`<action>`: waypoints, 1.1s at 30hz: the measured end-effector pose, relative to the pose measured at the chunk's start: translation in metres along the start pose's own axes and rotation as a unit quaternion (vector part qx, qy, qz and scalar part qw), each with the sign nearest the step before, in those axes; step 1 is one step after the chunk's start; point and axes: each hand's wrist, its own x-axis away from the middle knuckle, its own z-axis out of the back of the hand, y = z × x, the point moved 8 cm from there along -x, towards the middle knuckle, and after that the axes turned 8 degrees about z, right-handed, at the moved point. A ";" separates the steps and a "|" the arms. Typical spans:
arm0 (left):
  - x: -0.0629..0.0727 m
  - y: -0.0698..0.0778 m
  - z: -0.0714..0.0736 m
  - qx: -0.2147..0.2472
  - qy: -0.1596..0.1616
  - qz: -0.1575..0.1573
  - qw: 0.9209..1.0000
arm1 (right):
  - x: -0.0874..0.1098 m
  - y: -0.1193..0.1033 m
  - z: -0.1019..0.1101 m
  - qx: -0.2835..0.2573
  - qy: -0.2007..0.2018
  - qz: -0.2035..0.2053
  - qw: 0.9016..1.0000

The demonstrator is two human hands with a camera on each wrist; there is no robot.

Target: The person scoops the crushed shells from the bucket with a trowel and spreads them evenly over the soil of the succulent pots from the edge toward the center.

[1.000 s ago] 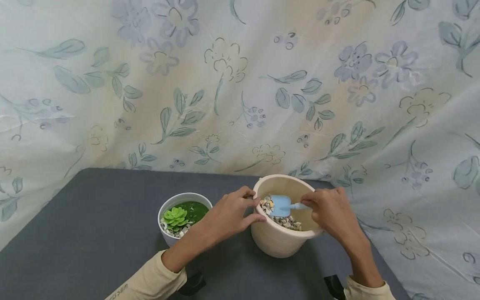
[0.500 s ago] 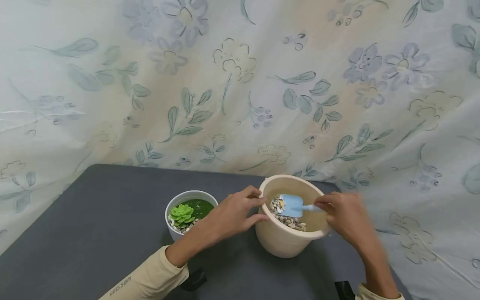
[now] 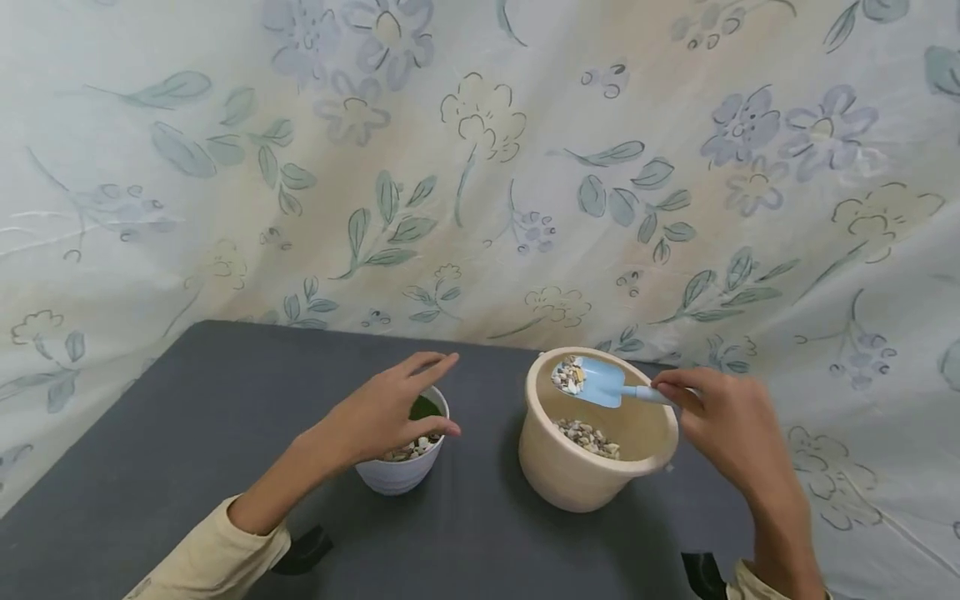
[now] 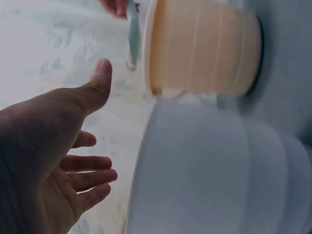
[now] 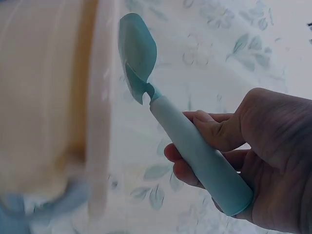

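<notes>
My right hand (image 3: 731, 425) grips the handle of a light blue trowel (image 3: 602, 382), its blade above the mouth of a cream bucket (image 3: 558, 471). White and tan pebbles (image 3: 570, 375) lie on the blade. More pebbles (image 3: 588, 437) cover part of the bucket's floor. In the right wrist view the fingers and thumb wrap the trowel's pale handle (image 5: 195, 151). Over a small white pot (image 3: 397, 477) my left hand (image 3: 371, 417) is spread, thumb and fingers apart, holding nothing. The pot shows pebbles and a bit of green; its succulent is hidden behind that hand.
Both containers stand on a dark grey table (image 3: 225, 400), the white pot left of the bucket. A floral curtain (image 3: 480, 167) hangs right behind the table and along its right side.
My left hand has left the bucket's rim and moved left over the white pot. The right hand has raised the pebble-loaded trowel from inside the bucket to its mouth.
</notes>
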 end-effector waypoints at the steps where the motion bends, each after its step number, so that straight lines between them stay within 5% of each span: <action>1: 0.005 -0.008 0.004 -0.005 0.002 0.012 1.000 | -0.003 -0.006 0.000 -0.005 0.002 0.007 1.000; 11: 0.041 -0.062 0.009 -0.028 -0.037 0.089 0.995 | -0.042 -0.069 -0.028 -0.094 -0.026 0.055 0.994; 19: 0.049 -0.076 0.000 0.034 -0.069 0.135 0.988 | -0.070 -0.136 -0.082 -0.143 -0.096 0.097 0.980; 25: 0.046 -0.077 -0.004 0.060 -0.079 0.147 0.984 | -0.090 -0.173 -0.109 -0.104 -0.146 0.138 0.974; 33: 0.047 -0.076 0.003 0.031 -0.062 0.151 0.986 | -0.123 -0.216 -0.120 -0.018 -0.211 0.202 0.956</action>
